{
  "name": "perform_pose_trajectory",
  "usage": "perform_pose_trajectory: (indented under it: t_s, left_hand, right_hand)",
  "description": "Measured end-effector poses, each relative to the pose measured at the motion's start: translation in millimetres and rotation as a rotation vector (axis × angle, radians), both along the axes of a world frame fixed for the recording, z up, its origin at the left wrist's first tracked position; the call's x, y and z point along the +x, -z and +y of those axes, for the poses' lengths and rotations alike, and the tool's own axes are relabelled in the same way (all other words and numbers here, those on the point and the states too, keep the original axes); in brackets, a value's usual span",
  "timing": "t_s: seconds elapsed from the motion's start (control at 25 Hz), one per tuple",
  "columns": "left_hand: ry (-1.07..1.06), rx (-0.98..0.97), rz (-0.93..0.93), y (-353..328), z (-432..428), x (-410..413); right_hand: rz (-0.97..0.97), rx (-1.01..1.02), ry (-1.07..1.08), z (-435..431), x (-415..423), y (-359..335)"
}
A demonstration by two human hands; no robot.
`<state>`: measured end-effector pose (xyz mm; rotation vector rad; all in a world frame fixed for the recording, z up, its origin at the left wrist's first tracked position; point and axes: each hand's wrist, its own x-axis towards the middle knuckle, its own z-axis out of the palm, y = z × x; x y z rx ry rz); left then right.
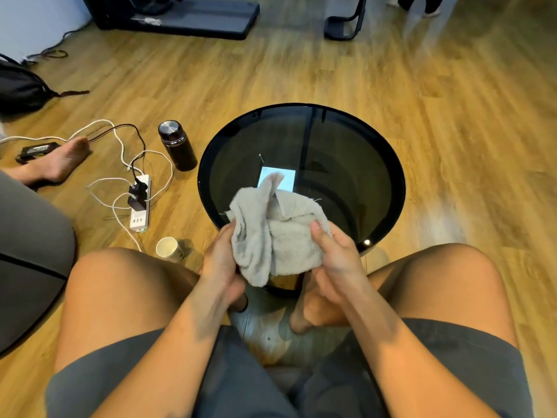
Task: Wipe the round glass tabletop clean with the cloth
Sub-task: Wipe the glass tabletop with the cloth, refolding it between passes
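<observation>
Between both hands, left hand and right hand grip a bunched grey terry cloth above the round dark glass counter; wooden floor surrounds.

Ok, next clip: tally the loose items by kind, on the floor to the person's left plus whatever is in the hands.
Cloth: 1, grey cloth, held by left hand and right hand
Flask: 1, dark flask
Paper cup: 1, paper cup
Power strip: 1, white power strip
Total: 4
</observation>
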<state>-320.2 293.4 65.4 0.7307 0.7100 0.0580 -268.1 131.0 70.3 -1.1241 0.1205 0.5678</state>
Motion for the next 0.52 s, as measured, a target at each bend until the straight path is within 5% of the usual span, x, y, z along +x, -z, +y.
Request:
perform_pose_trajectory:
  t_s: [0.2, 0.32, 0.52]
  left_hand:
    - [0.266, 0.037, 0.057, -2.6, -2.3, -2.5]
    - [0.145, 0.091, 0.106, 1.9, -0.1, -1.1]
    - [-0.096, 0.111, -0.009, -2.7, 37.7, -1.4]
  right_hand:
    - [0.079, 0.187, -0.108, -6.4, 2.1, -9.8]
    - [0.106, 0.253, -0.103, -12.2, 7.8, -16.9]
    - [-0.096, -0.259, 0.123, -30.2, 31.5, -25.4]
